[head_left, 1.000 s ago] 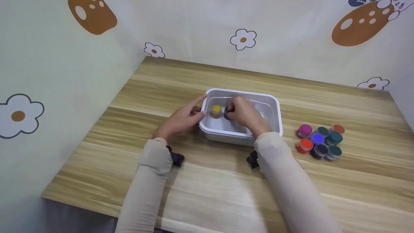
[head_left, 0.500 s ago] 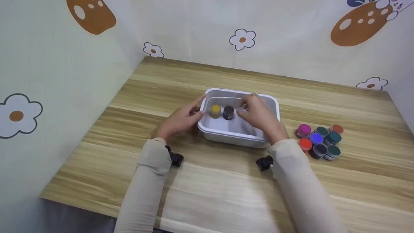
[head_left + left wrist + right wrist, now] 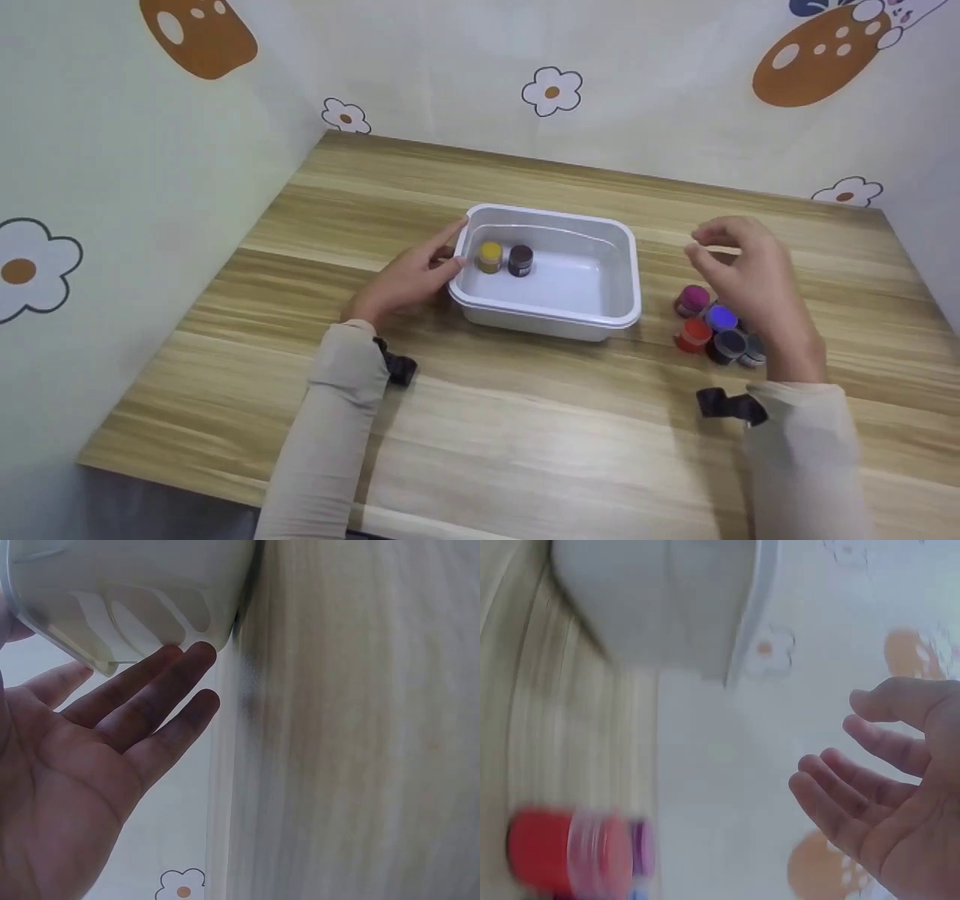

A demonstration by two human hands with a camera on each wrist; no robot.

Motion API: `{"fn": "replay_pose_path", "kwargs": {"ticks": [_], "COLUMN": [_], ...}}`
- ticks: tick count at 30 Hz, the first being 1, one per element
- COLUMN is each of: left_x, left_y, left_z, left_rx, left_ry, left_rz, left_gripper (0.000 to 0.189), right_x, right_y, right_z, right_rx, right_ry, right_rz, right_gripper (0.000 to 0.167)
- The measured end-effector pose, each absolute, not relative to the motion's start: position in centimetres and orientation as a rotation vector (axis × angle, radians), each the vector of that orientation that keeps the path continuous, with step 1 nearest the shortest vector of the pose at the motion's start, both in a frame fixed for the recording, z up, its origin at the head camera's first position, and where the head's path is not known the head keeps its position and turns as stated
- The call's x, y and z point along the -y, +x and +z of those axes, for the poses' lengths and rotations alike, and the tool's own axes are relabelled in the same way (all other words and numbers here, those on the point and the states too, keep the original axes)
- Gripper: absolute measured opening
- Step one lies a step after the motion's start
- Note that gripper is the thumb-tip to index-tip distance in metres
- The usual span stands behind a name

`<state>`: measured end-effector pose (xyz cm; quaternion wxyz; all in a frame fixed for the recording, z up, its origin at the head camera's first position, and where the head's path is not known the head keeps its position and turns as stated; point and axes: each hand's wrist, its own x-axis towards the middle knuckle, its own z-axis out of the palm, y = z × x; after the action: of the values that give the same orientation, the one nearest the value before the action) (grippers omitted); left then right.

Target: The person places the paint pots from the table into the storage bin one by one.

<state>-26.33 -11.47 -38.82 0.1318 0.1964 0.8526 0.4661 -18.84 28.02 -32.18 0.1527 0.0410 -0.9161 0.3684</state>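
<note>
A white plastic tub stands on the table with a yellow paint jar and a dark brown paint jar side by side at its left end. My left hand rests against the tub's left end, thumb near the rim. In the left wrist view its extended fingers touch the outer wall. Over the group of jars at the right hangs my right hand, fingers loosely bent and holding nothing. Beneath it sit a magenta jar, a red jar, a blue-violet jar and a dark jar.
A wood-grain table carries everything. Patterned wall sheets border it at the back and left. Part of the jar group is hidden behind the right hand and wrist.
My right hand has let go of the dark brown jar inside the tub, then risen out and moved right over the other jars. The left hand has stayed at the tub.
</note>
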Motion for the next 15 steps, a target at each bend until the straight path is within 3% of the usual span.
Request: {"fn": "replay_pose_path", "kwargs": {"ticks": [9, 15], "left_x": [11.5, 11.6], "left_y": [-26.2, -26.3], "left_z": [-38.8, -38.8], "left_rx": [-2.475, -2.480], "left_ry": [0.584, 0.595], "left_rz": [1.335, 1.343], "left_gripper": [0.063, 0.063], "right_x": [-36.8, -39.2], "right_y": [-16.0, -15.8], "right_z": [-35.0, -37.1], "right_rx": [2.784, 2.904], "right_ry": [-0.163, -0.230], "right_rz": [0.960, 0.988], "right_gripper": [0.041, 0.049]}}
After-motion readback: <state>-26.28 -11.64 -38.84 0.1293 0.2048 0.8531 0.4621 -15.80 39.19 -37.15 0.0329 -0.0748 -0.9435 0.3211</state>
